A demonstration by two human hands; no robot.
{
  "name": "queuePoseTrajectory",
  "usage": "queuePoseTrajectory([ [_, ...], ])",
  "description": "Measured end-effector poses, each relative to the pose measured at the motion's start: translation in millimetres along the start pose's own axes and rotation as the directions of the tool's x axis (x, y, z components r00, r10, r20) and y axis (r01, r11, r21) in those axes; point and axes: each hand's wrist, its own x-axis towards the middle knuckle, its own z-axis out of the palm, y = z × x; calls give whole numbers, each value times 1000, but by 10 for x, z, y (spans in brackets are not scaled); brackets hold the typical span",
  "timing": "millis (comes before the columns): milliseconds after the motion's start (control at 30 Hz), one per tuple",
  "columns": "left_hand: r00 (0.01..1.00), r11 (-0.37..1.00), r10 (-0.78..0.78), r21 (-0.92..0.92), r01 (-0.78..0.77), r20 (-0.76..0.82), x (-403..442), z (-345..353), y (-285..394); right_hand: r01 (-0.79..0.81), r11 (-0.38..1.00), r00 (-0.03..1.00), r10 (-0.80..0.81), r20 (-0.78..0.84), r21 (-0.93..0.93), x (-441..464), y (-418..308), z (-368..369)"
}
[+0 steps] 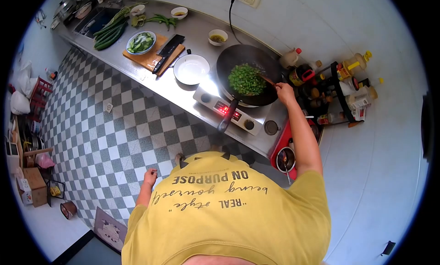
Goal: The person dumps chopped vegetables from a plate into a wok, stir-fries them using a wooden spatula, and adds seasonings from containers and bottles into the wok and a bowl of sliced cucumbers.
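Note:
My right hand (285, 93) grips a wooden spatula (267, 80) over the right rim of a dark wok (229, 59). The spatula's tip reaches into chopped green vegetables (246, 79), which hide its end. Under the wok is an electric cooktop (207, 97) with a lit red display. The wok's long handle (228, 115) points towards me, with neither hand on it. My left hand (151, 177) hangs at my side above the checkered floor, its fingers curled and nothing visible in them.
Left of the wok are a white plate (191, 69), a cleaver (170, 47) on a cutting board (145, 60), and a bowl of sliced cucumber (140, 43). Bottles crowd a black rack (341, 88) at right. A red tray (280, 141) holds a pot (286, 159).

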Motion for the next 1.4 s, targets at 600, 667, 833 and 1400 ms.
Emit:
queuePoseTrajectory([
  [600, 1000, 1000, -19, -4, 19, 1, -84, 31, 57, -58, 995, 996, 52, 71, 81, -34, 83, 81],
  [667, 1000, 1000, -7, 3, 7, 3, -84, 35, 65, 49, 998, 997, -46, -62, 51, 51, -59, 151],
  [833, 1000, 1000, 26, 12, -25, -9, 34, 0, -25, -36, 999, 999, 36, -20, 1, 239, -510, 368],
  [1400, 997, 989, 82, -124, -83, -15, -135, 50, -897, 75, 994, 988, -63, 144, -80, -131, -798, 103],
])
